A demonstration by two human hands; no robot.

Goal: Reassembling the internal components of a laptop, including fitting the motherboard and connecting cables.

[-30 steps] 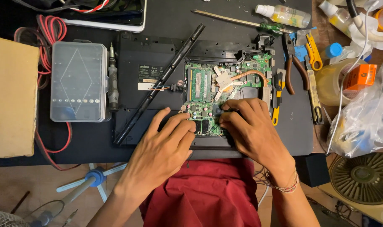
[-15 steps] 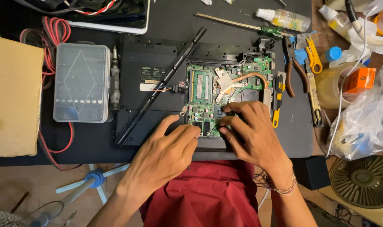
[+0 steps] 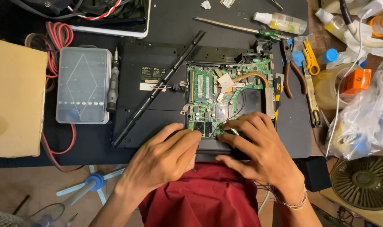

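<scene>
Far left: a cardboard box (image 3: 14,98), then a clear plastic case (image 3: 83,85) with a screwdriver (image 3: 113,86) just beside it. Centre: an opened black laptop base (image 3: 158,122), its green circuit board (image 3: 225,94) exposed. Left hand (image 3: 162,162) at the board's near edge, fingers loosely curled (grip unclear). Right hand (image 3: 263,151) spread, fingertips touching the board. Right: pliers (image 3: 293,69).

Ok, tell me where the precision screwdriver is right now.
In the head view, the dark precision screwdriver lies left of centre on the black mat, upright between the clear plastic bit case and the opened laptop base, away from both hands.
</scene>
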